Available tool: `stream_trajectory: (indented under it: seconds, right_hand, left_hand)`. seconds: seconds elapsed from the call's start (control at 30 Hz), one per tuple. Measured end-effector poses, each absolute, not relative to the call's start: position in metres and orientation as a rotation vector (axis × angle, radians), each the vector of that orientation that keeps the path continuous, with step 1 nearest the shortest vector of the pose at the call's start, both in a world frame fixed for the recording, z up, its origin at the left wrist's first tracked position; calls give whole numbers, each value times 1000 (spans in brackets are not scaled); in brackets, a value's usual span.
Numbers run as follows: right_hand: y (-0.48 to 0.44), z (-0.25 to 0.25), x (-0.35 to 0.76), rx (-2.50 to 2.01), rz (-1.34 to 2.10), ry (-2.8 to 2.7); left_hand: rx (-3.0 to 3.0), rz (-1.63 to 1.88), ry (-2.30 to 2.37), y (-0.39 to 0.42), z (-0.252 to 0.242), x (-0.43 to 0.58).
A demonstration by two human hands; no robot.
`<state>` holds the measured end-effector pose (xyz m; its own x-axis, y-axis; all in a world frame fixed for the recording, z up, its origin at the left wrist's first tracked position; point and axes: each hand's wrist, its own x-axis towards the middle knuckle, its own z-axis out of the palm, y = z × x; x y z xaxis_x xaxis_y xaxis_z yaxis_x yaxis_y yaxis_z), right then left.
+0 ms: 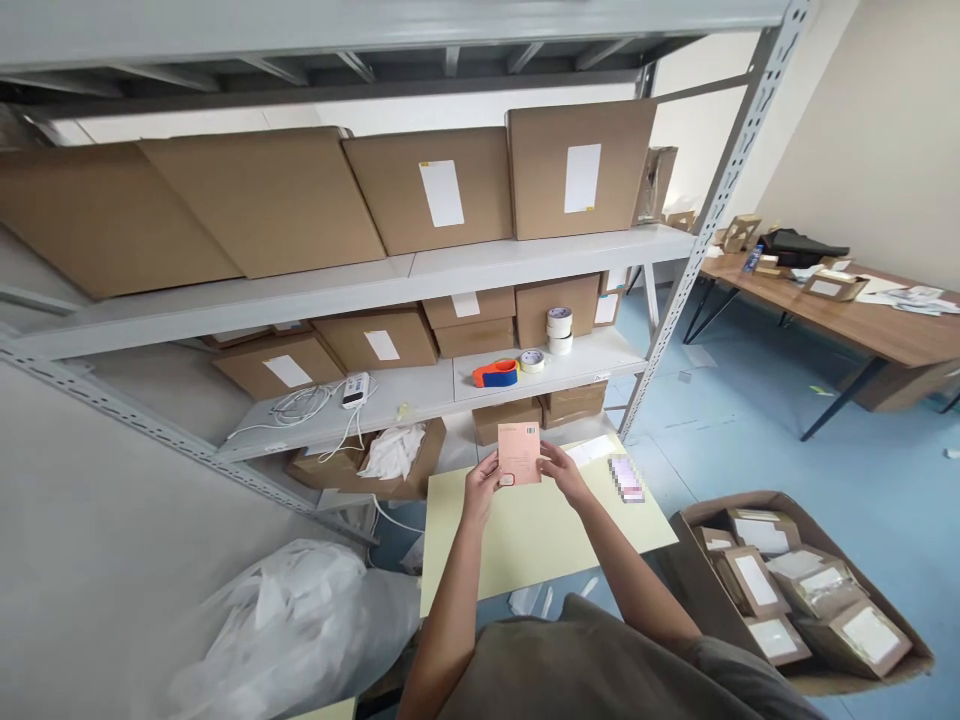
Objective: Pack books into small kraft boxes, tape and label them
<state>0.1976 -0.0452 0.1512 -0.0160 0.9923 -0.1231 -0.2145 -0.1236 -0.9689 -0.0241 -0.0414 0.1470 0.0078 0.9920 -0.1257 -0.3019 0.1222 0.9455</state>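
A flat-faced pink packet with a small barcode and a red-outlined mark is held up over the pale yellow tabletop. I cannot tell whether it is a thin box or a booklet. My left hand is closed on its left edge. At the right edge, my right hand grips it too, the fingertips partly hidden behind. A white sheet and a pixelated purple-white item lie on the tabletop to the right.
Shelving with cardboard boxes stands ahead. An orange-blue tape dispenser, tape rolls and a power strip rest on it. A carton of parcels stands right; a plastic bag lies left.
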Motion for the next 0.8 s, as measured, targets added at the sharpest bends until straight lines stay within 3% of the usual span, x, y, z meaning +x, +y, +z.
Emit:
stream_trajectory:
  seconds: [0.2, 0.37, 0.5, 0.7, 0.8]
  right_hand:
    - [-37, 158, 161, -1019, 1459, -1037]
    - [-28, 139, 136, -936, 1407, -1292]
    - [-15, 118, 135, -1178, 1211, -1212]
    - [-3, 80, 136, -1382, 1338, -992]
    - [-14, 57, 154, -1540, 1228, -957]
  left_hand:
    - [1023, 1330, 1306, -25, 142, -39]
    - [1188, 1176, 1146, -18, 142, -33]
    - [960, 1251, 1057, -10, 131, -46]
    - [784, 1234, 1181, 3, 85, -59]
    - [768, 1190, 1425, -5, 46, -72]
